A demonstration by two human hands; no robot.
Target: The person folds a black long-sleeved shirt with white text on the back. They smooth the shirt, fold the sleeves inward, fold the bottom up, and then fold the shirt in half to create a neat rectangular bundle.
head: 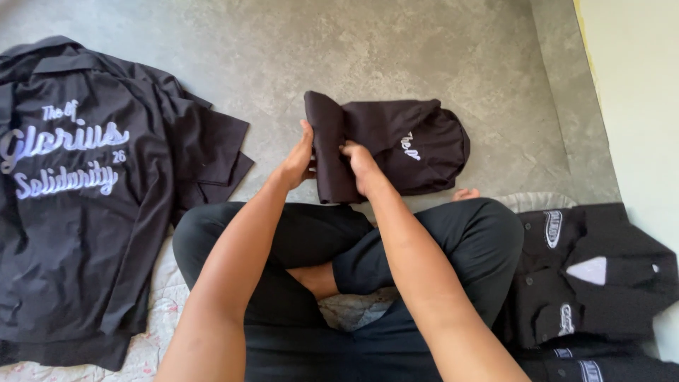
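Observation:
A black shirt (410,145), folded into a compact bundle with white lettering on it, lies on the grey floor (424,49) in front of my crossed legs. My left hand (300,159) grips the bundle's left edge, where a folded flap stands up. My right hand (359,164) presses on the same flap from the right, fingers tucked into the fabric. Both forearms reach forward over my knees.
A pile of black shirts (85,191) with large pale lettering lies spread at the left. At the right, folded black shirts (587,283) with patches are stacked beside my knee. A pale wall (636,85) runs along the right. A patterned mat (163,304) is under me.

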